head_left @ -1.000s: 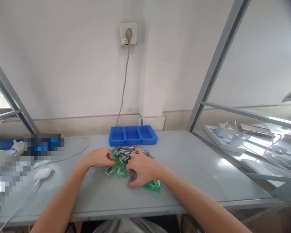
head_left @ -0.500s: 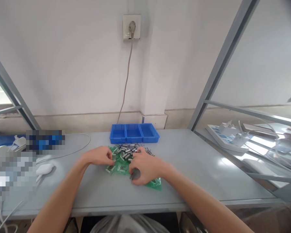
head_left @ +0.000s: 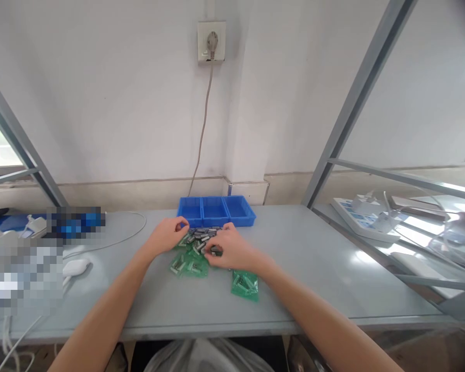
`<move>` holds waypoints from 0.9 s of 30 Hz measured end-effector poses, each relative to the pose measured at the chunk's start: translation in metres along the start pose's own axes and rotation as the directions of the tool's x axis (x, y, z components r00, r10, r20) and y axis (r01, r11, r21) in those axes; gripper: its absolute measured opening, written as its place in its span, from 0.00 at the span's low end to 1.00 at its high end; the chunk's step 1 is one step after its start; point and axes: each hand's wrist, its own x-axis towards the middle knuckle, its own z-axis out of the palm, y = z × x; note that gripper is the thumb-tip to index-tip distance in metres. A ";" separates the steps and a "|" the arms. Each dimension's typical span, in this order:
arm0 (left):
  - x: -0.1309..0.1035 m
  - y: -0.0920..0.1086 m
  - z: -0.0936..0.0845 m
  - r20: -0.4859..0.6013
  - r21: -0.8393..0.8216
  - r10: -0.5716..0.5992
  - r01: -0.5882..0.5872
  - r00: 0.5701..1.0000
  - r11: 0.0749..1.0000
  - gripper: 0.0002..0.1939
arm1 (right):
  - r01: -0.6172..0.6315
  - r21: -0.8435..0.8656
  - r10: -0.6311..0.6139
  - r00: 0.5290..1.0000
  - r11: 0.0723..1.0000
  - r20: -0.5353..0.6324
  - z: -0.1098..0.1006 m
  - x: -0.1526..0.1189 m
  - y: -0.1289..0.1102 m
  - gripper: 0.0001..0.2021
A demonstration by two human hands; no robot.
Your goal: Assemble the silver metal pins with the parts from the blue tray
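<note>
A pile of small dark and silvery metal parts [head_left: 203,235] lies on the grey table, just in front of a blue tray [head_left: 216,223] with three compartments. Green clear bags holding similar parts [head_left: 196,266] spread in front of the pile, and a separate green bag [head_left: 245,285] lies nearer the front edge. My left hand [head_left: 168,235] is at the pile's left side, its fingers curled together near the tray's front left corner; what they hold is hidden. Over the pile's right side, my right hand [head_left: 228,247] has thumb and fingers curled around some dark parts too small to make out.
At the left are a white adapter [head_left: 76,267], cables and blurred-out items. Metal frame posts [head_left: 356,98] slant up on both sides. Beyond the right one sit a white power strip [head_left: 364,219] and chargers. A plugged socket [head_left: 211,43] is on the wall.
My left hand has moved from the green bags up toward the tray. My right hand has shifted back and up over the pile, and the separate green bag at the right shows fully.
</note>
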 end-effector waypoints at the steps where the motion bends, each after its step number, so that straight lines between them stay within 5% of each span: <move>1: 0.000 -0.006 -0.004 0.005 0.046 -0.030 0.030 1.000 0.999 0.16 | -0.068 0.000 0.068 0.997 0.998 -0.046 0.000 0.001 0.004 0.12; 4: -0.002 -0.024 -0.015 0.014 0.160 -0.180 0.175 0.984 0.971 0.19 | -0.254 0.015 0.254 0.956 0.967 -0.147 0.001 0.004 0.016 0.16; 7: -0.004 -0.035 -0.021 0.137 0.147 -0.245 0.225 0.960 0.963 0.29 | -0.339 0.083 0.349 0.918 0.937 -0.189 0.002 0.004 0.022 0.18; 11: -0.008 -0.042 -0.025 0.264 0.043 -0.193 0.188 0.945 0.981 0.33 | -0.338 0.147 0.363 0.910 0.930 -0.200 0.000 0.004 0.020 0.16; 17: -0.008 -0.046 -0.022 0.287 -0.062 -0.135 0.159 0.948 0.985 0.27 | -0.332 0.141 0.354 0.915 0.933 -0.191 0.002 0.004 0.017 0.14; 27: -0.009 -0.026 -0.015 0.349 -0.227 -0.047 0.133 0.936 0.965 0.20 | -0.336 0.118 0.351 0.925 0.934 -0.145 0.005 0.005 0.014 0.14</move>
